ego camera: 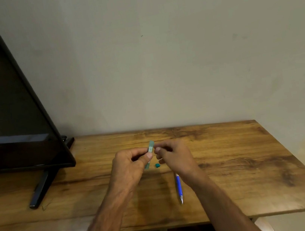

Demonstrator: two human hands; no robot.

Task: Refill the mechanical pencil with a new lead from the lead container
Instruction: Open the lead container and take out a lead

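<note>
Stretching below a dark monitor (10,115), the wooden tabletop (232,162) carries everything. The left hand (127,165) pinches the green lead container (150,151) upright-tilted at mid-body; the right hand (175,157) hovers beside its top, fingertips nearly closed, whether on a lead I cannot tell. The blue mechanical pencil (179,187) lies just beneath that wrist. A small green cap (157,165) rests between the hands. Leads likely snap easily; pinch lightly near one end. Label unreadable.
</note>
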